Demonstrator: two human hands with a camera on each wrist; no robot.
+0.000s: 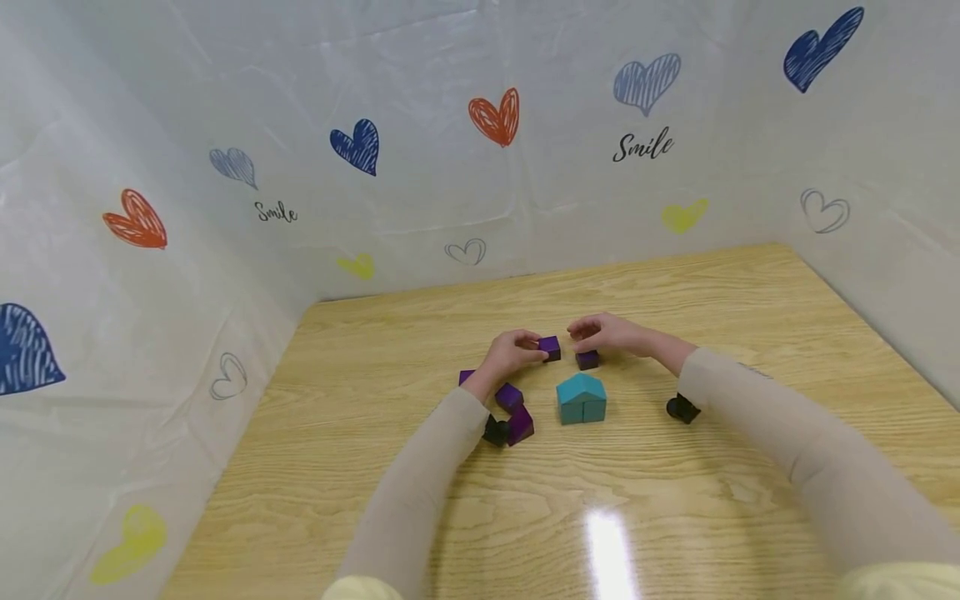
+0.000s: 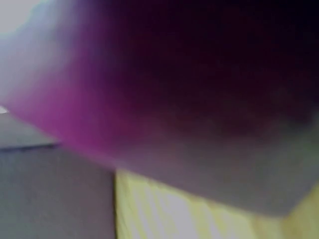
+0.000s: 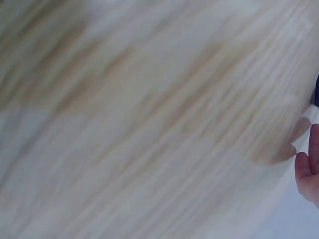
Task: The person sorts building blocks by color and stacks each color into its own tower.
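Observation:
In the head view my left hand [image 1: 512, 352] pinches a purple cube [image 1: 551, 348] between thumb and fingers. Just right of it, my right hand [image 1: 606, 333] hovers over a second purple block [image 1: 587, 360], its fingers loosely bent. At the right edge of the right wrist view, fingertips [image 3: 302, 167] appear apart from a dark block [image 3: 317, 94]. Nearer the body stands a teal house-shaped stack [image 1: 581, 400], a triangular roof over two blocks. A blurred purple block [image 2: 75, 119] fills much of the left wrist view.
Beside and partly under the left forearm lie more purple blocks: one cube [image 1: 509, 397], one near the wrist camera [image 1: 520, 425], and one half hidden [image 1: 466, 377]. The wooden table [image 1: 337, 467] meets white sheeting [image 1: 420, 208] printed with hearts at the back and sides.

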